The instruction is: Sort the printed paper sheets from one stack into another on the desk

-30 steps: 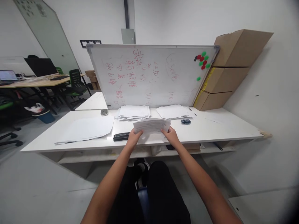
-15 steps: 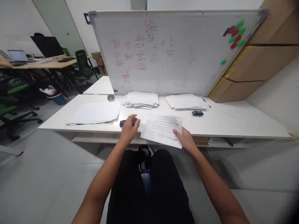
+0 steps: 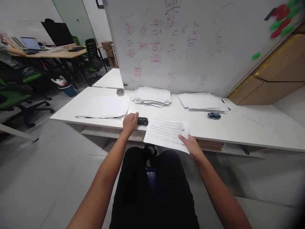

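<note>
My left hand [image 3: 130,123] is closed around the rear of a black stapler [image 3: 143,121] at the front edge of the white desk. The stapler's nose points right, and the rest of it is hidden by my fingers. In my right hand [image 3: 192,147] are printed sheets of paper [image 3: 166,134], pinched at their right corner with the thumb on top. They lean over the desk's front edge, their left side close to the stapler's nose. To the left of my left hand lies a broad spread of blank white sheets [image 3: 103,106].
Two paper stacks, a left stack [image 3: 152,94] and a right stack [image 3: 202,101], lie before the whiteboard [image 3: 190,70]. A dark blue crumpled item [image 3: 214,115] and a computer mouse [image 3: 120,92] are on the desk [image 3: 238,130]. Cardboard boxes [image 3: 281,63] stand right; another person's arm [image 3: 16,50] shows far left.
My left hand has gone from loosely open over the stapler to closed around it. The sheets stay in my right hand. The camera view has shifted, tilting down and left.
</note>
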The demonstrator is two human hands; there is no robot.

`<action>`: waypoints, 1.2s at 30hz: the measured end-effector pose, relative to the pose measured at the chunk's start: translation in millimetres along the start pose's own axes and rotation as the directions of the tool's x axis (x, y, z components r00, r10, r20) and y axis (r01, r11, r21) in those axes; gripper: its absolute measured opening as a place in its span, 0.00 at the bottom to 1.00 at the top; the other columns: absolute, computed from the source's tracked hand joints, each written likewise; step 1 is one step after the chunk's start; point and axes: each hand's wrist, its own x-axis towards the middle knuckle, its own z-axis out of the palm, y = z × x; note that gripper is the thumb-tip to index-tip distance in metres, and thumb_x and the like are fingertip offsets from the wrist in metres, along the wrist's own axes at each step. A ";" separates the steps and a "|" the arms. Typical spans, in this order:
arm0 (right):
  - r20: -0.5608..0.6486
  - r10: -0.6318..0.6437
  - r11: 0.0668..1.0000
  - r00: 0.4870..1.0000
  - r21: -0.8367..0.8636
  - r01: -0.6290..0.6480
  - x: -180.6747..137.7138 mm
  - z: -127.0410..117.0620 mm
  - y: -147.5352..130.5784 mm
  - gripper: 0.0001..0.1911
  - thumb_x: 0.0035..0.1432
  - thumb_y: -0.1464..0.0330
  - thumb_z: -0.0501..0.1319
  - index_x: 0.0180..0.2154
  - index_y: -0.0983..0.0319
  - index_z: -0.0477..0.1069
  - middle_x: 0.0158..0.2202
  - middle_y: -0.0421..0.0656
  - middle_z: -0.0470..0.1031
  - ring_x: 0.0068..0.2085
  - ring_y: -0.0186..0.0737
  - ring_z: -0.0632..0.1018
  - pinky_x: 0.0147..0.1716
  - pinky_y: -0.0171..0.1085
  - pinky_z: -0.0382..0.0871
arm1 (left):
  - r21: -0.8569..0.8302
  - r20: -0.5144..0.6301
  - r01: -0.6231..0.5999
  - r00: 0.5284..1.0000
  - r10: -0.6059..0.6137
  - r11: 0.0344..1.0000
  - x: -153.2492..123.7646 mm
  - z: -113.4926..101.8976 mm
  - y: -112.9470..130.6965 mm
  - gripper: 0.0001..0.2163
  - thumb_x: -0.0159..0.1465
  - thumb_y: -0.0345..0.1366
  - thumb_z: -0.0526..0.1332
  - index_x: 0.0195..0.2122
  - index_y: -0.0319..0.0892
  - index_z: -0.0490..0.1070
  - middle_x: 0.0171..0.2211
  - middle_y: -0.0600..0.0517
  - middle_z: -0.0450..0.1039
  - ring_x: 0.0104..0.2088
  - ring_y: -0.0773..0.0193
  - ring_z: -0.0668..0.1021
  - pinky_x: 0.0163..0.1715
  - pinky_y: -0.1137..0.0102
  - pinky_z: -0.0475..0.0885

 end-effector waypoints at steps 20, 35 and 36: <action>0.000 -0.020 0.994 1.000 -0.108 0.020 -4.8 15.1 -6.0 0.20 0.50 0.60 0.67 0.45 0.61 0.75 0.47 0.46 0.78 0.48 0.51 0.79 0.52 0.49 0.71 | -0.234 -0.013 -0.045 0.999 0.043 0.971 -4.5 -2.7 -8.5 0.22 0.66 0.53 0.47 0.26 0.45 0.69 0.31 0.52 0.74 0.36 0.63 0.72 0.37 0.66 0.62; 0.003 0.027 1.000 1.000 0.015 -0.028 -12.9 34.8 -12.2 0.16 0.50 0.63 0.66 0.41 0.62 0.75 0.43 0.46 0.80 0.46 0.50 0.79 0.50 0.47 0.73 | -0.153 -0.002 0.001 1.000 -0.001 0.988 -6.2 -6.7 -7.5 0.22 0.66 0.54 0.47 0.29 0.46 0.73 0.34 0.52 0.77 0.39 0.61 0.73 0.46 0.64 0.60; 0.001 0.045 0.999 0.999 0.015 -0.045 -11.3 34.6 -10.9 0.15 0.50 0.63 0.66 0.40 0.62 0.76 0.42 0.47 0.80 0.46 0.51 0.80 0.49 0.48 0.74 | -0.148 0.002 0.014 1.000 -0.014 0.989 -6.0 -6.8 -7.2 0.23 0.66 0.54 0.46 0.28 0.46 0.72 0.33 0.52 0.77 0.39 0.61 0.73 0.45 0.64 0.60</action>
